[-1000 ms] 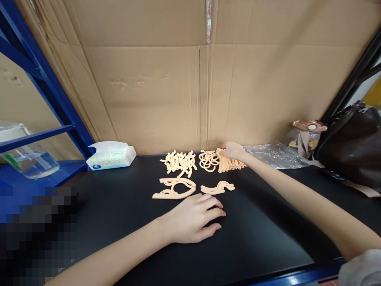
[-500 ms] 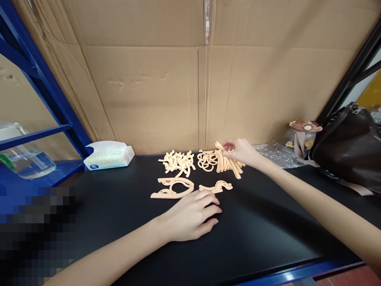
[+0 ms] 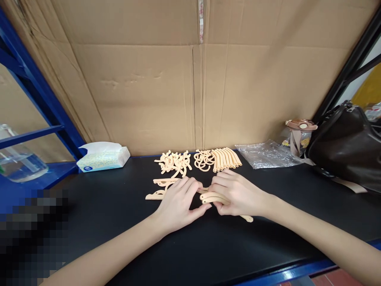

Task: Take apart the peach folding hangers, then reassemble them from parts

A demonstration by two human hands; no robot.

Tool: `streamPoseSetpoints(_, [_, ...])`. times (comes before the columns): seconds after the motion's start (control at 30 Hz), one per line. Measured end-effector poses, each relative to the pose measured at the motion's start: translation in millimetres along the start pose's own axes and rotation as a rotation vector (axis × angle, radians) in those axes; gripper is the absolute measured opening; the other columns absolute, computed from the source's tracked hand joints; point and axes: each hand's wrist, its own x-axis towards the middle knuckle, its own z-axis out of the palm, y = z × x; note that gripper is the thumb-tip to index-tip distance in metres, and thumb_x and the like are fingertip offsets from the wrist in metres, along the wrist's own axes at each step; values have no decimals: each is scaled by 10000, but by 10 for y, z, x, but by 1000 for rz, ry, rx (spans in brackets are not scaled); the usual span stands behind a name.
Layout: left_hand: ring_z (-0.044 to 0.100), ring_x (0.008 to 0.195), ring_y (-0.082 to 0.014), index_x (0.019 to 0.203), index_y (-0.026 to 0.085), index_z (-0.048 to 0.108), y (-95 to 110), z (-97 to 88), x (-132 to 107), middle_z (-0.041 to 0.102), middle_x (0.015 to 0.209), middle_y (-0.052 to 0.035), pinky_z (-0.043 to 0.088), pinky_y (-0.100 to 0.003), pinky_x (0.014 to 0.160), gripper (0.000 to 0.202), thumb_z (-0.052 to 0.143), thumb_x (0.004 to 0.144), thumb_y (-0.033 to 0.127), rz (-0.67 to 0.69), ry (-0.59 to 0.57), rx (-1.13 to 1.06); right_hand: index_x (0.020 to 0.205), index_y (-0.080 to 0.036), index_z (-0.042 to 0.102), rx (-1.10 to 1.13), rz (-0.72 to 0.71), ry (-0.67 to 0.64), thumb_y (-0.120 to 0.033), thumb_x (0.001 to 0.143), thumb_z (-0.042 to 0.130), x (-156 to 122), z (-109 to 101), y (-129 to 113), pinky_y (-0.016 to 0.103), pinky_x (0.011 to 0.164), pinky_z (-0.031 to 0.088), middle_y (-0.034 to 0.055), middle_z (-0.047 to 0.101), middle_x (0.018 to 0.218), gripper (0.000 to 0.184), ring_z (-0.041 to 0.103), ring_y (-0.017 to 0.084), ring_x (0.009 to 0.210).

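Note:
My right hand [image 3: 238, 194] is closed around two curved beige strips [image 3: 212, 197], one end sticking out at the lower right. My left hand [image 3: 178, 202] meets it at the middle of the black tabletop [image 3: 119, 222], fingers curled on the strips' other end and covering a small beige piece. A larger flat cut-out [image 3: 154, 190] lies partly under my left fingers. Behind the hands lie a row of curved strips [image 3: 228, 158], a heap of ring pieces [image 3: 204, 160] and a heap of squiggly pieces [image 3: 172, 162].
A tissue pack [image 3: 102, 157] sits at the back left by the blue shelf frame [image 3: 38, 103]. A crumpled clear bag [image 3: 264, 155], a small lidded cup [image 3: 299, 135] and a dark handbag [image 3: 348, 147] stand at the right. Cardboard [image 3: 190, 79] walls the back.
My right hand lifted strips from the back row and brought them forward to the middle. My left hand shifted slightly forward to meet it and took hold of the strips.

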Motion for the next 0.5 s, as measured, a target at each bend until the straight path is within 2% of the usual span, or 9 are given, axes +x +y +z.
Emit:
streamPoseSetpoints(0.17, [493, 721, -174, 801, 181, 539, 2, 28, 9, 561, 754, -18, 419, -309, 636, 161, 509, 854, 330, 112, -66, 36, 860, -148, 615, 19, -23, -16, -221, 804, 509, -14, 33, -34, 309, 735, 363, 32, 569, 776, 140, 458, 166, 736])
streamPoseSetpoints(0.33, [483, 706, -176, 737, 184, 551, 11, 30, 19, 562, 713, -20, 424, -300, 610, 126, 514, 808, 280, 152, -78, 52, 959, -152, 620, 81, -4, -131, -263, 874, 515, -37, 0, -56, 326, 784, 375, 48, 623, 869, 175, 513, 182, 820])
streamPoseSetpoints(0.5, [479, 663, -176, 668, 185, 524, 27, 27, 22, 552, 656, -20, 400, -282, 557, 145, 516, 777, 278, 169, -93, 77, 1058, -189, 619, 202, 44, -224, -296, 844, 613, -83, -100, -28, 328, 836, 375, 41, 651, 968, 239, 551, 186, 915])
